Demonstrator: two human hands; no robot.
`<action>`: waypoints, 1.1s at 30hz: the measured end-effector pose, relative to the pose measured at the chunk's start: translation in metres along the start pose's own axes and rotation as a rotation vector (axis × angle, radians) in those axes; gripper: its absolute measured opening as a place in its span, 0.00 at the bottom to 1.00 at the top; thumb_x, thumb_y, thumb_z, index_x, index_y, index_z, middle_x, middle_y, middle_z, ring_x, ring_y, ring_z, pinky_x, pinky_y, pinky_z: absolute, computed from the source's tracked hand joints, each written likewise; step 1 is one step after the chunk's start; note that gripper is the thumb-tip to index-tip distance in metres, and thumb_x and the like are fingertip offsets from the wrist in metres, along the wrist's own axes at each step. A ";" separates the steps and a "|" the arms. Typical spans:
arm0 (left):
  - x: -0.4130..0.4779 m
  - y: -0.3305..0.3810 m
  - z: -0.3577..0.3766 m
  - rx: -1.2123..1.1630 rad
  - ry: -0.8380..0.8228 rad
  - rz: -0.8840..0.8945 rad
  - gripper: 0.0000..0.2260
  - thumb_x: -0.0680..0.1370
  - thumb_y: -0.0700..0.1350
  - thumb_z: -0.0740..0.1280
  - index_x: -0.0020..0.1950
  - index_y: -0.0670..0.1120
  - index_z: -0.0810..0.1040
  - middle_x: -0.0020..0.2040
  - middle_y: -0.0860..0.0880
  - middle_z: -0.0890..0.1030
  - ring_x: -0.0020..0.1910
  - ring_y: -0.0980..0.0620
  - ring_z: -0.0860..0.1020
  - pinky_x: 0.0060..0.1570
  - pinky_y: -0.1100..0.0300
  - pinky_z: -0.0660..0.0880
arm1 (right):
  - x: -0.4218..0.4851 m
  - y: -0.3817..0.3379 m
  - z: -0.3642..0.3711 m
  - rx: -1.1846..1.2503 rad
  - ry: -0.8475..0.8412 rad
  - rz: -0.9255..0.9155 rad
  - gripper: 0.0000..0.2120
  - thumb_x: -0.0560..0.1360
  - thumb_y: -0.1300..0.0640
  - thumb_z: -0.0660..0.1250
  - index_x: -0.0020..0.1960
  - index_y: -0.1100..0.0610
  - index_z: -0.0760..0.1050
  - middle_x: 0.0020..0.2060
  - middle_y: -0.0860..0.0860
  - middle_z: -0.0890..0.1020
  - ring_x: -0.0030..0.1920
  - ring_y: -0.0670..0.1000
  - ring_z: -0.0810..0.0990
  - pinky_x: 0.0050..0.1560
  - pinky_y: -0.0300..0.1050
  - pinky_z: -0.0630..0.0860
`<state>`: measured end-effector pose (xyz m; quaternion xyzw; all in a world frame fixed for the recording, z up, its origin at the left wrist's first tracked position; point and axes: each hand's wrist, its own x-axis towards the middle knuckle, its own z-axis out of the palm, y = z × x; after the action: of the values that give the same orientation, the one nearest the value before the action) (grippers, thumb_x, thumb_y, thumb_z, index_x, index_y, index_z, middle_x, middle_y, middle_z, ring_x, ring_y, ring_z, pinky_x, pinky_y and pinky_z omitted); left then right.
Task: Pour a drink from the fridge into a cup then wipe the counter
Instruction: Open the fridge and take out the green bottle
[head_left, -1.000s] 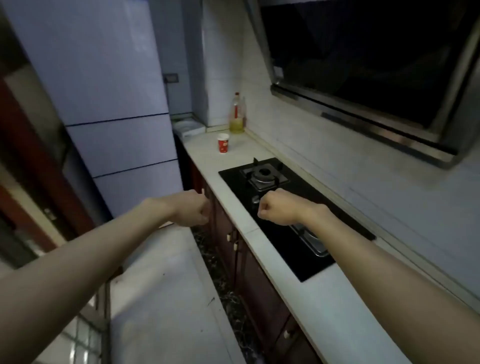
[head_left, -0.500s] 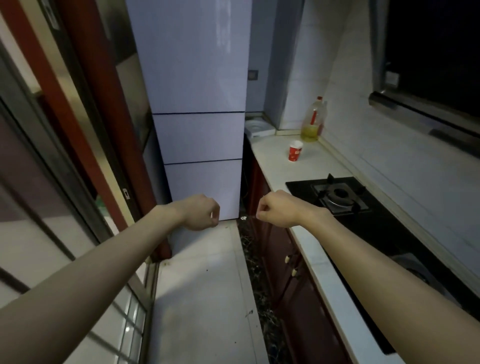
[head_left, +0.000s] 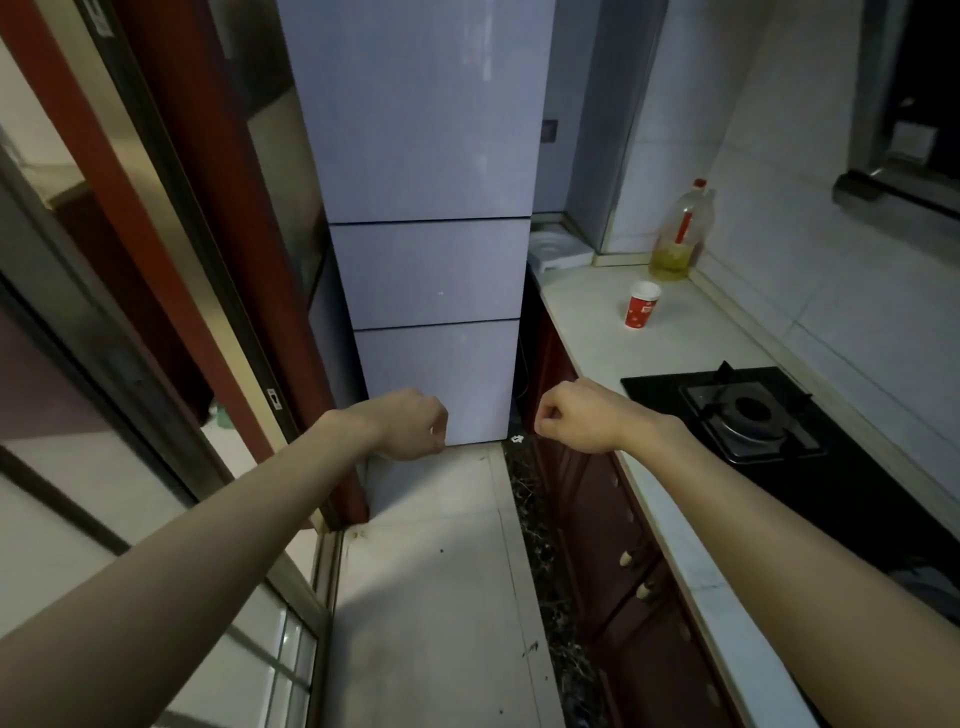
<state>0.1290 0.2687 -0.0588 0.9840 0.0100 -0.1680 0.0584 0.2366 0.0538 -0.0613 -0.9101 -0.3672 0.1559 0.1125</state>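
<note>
A tall pale fridge (head_left: 426, 156) with three closed doors stands straight ahead at the end of the narrow kitchen. A red and white paper cup (head_left: 642, 305) stands upright on the white counter (head_left: 597, 332) to the right of the fridge. My left hand (head_left: 410, 423) and my right hand (head_left: 576, 415) are stretched out in front of me at the level of the lowest fridge door. Both have curled fingers and hold nothing. Neither touches the fridge or the counter.
A plastic bottle of yellow oil (head_left: 678, 234) stands in the counter's back corner, a white box (head_left: 558, 249) beside the fridge. A black gas hob (head_left: 753, 415) is set in the counter at right. Dark red cabinets (head_left: 597, 519) below. Sliding glass door (head_left: 130, 364) at left.
The view has swung left from the hob to face the fridge and has come closer to it. Both hands have stayed fisted and empty in front of me.
</note>
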 end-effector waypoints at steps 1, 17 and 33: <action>0.008 -0.001 -0.002 -0.003 0.002 0.000 0.02 0.80 0.47 0.62 0.48 0.50 0.73 0.55 0.46 0.79 0.49 0.49 0.75 0.47 0.58 0.70 | 0.007 0.006 -0.002 0.004 0.002 0.001 0.11 0.76 0.52 0.63 0.49 0.57 0.81 0.45 0.52 0.83 0.44 0.51 0.81 0.50 0.54 0.80; 0.124 0.003 -0.042 -0.063 0.007 -0.150 0.08 0.81 0.47 0.61 0.54 0.45 0.77 0.50 0.48 0.79 0.45 0.51 0.74 0.45 0.59 0.69 | 0.139 0.094 -0.044 -0.054 -0.087 -0.152 0.12 0.77 0.55 0.62 0.46 0.62 0.80 0.42 0.56 0.83 0.41 0.55 0.82 0.45 0.54 0.80; 0.200 -0.123 -0.070 -0.118 -0.063 -0.242 0.12 0.82 0.48 0.61 0.61 0.45 0.76 0.56 0.46 0.78 0.46 0.51 0.73 0.48 0.59 0.70 | 0.297 0.045 -0.056 -0.130 -0.162 -0.264 0.13 0.78 0.54 0.61 0.48 0.63 0.79 0.44 0.57 0.82 0.41 0.54 0.79 0.42 0.48 0.76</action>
<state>0.3362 0.3994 -0.0735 0.9647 0.1364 -0.2039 0.0958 0.4877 0.2258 -0.0836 -0.8437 -0.5009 0.1883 0.0431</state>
